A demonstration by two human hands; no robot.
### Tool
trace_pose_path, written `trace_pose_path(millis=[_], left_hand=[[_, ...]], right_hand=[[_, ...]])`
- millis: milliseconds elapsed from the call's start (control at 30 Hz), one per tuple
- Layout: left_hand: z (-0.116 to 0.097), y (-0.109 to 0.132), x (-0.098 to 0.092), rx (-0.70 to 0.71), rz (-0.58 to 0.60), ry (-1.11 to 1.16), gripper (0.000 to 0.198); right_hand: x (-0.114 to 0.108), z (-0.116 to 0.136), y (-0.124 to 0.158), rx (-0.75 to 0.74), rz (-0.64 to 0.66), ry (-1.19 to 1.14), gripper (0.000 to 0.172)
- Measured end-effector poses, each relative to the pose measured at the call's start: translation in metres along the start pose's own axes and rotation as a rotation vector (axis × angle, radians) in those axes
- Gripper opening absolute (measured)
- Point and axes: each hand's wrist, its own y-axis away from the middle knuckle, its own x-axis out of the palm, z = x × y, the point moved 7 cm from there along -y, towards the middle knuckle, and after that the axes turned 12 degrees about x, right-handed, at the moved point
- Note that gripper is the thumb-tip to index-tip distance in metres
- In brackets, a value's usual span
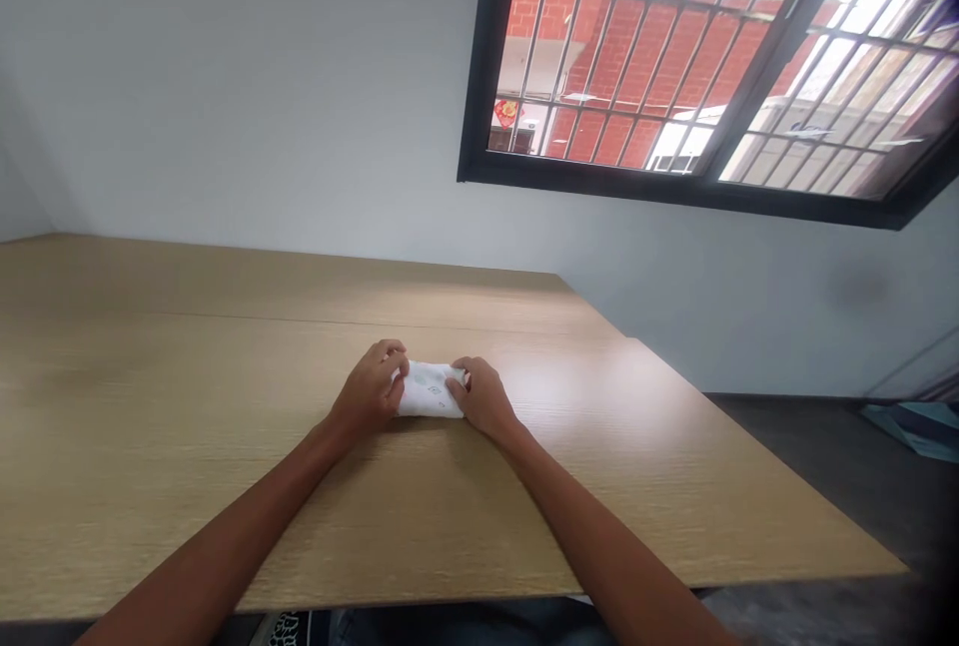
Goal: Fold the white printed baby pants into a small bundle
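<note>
A small white folded cloth (430, 390) with a faint printed pattern lies on the wooden table (187, 406), a little right of its middle. My left hand (373, 390) grips the cloth's left end with curled fingers. At the cloth's right end my right hand (480, 394) pinches the edge, fingers closed. Both forearms reach out from the near edge of the table.
The table runs to a grey wall at the back and ends on the right at a dark floor (824, 466). A barred window (696, 67) looks onto red brick. A light blue object (910, 423) lies on the floor at far right.
</note>
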Motion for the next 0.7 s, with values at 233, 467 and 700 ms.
trace_pose_path(millis=[233,467,700], left_hand=[[-0.028,0.002,0.03,0.048,0.32,-0.252,0.035],[-0.008,0.016,0.052,-0.083,0.454,-0.233,0.053],[-0.013,0.014,0.053,0.047,0.377,-0.123,0.054]], right_hand=[[-0.002,0.003,0.002,0.05,-0.004,0.18,0.022],[-0.012,0.032,0.015,-0.199,-0.217,0.153,0.035],[0.031,0.061,0.044,-0.391,0.107,0.251,0.056]])
